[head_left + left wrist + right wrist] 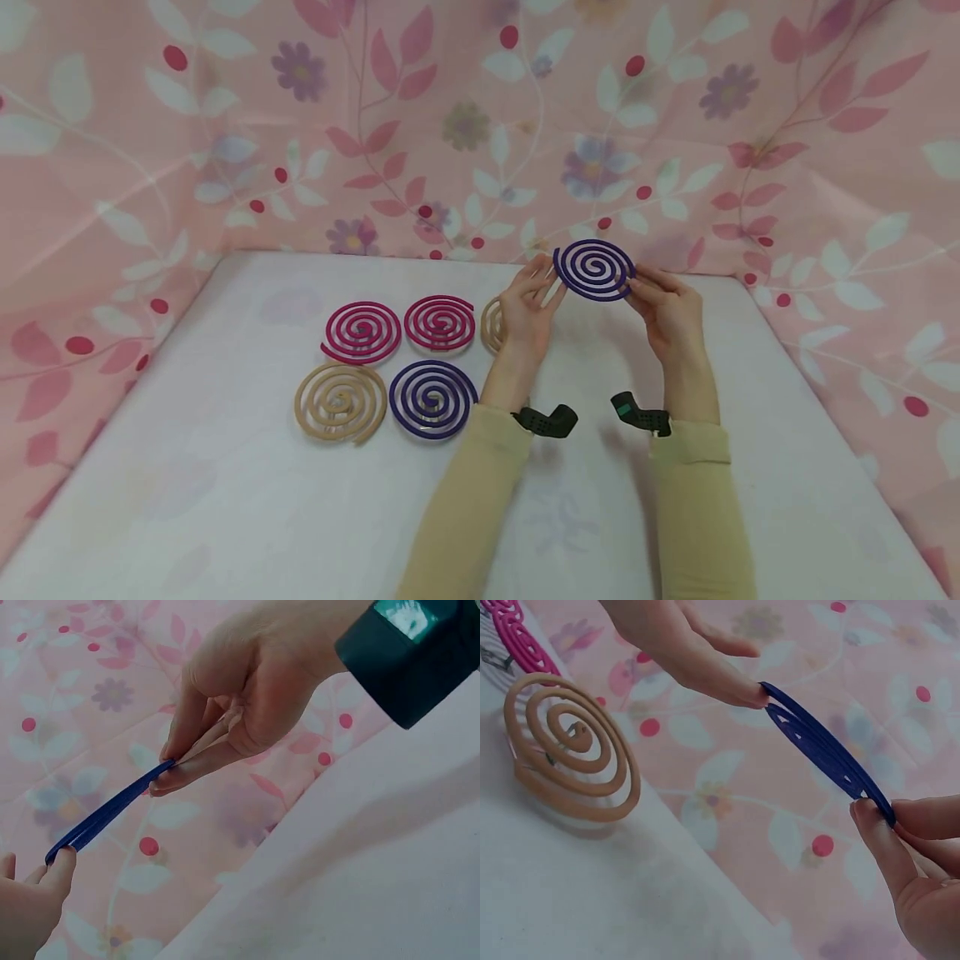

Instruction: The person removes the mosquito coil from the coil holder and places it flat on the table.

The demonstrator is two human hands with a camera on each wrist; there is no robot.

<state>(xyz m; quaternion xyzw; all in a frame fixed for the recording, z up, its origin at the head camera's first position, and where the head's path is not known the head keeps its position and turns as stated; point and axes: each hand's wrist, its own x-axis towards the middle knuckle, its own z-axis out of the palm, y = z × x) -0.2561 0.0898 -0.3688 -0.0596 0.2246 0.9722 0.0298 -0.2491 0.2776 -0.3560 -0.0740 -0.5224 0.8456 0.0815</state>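
Both hands hold a dark purple-blue mosquito coil (595,268) in the air above the back of the table, one at each side. My left hand (527,308) pinches its left edge, the thumb lying against the rim in the left wrist view. At the opposite edge, my right hand (671,312) grips it between thumb and fingers. Seen from the right wrist, the coil (821,750) is nearly edge-on and tilted. Behind the left hand, a tan coil (492,325) is mostly hidden in the head view; the right wrist view shows its spiral (577,746) whole.
Left of the hands, two pink coils (362,332) sit in the back row. In front of them are another tan coil (341,402) and a second purple-blue coil (432,400). Thin metal pieces show beneath some coils. A pink floral cloth (465,125) surrounds the white table (225,517).
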